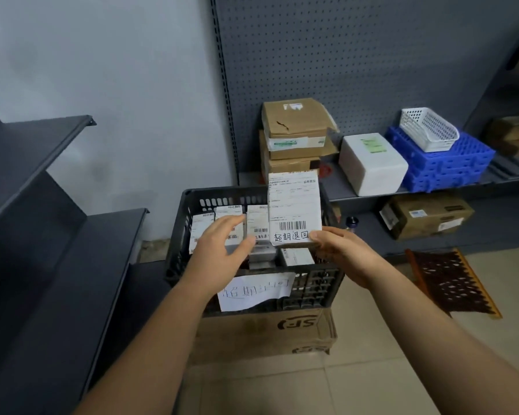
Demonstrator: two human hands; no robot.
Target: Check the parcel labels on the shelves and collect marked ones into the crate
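Right hand pinches labelled parcel upright above crate far rim. Left hand, fingers relaxed, touches parcels inside crate, hiding their lower labels. Label print illegible.

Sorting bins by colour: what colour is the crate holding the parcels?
Dark grey crate, head view.

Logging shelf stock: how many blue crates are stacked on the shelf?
3, though the pile's layers blur together: stacked blue crates at the shelf's right end, under the white basket.
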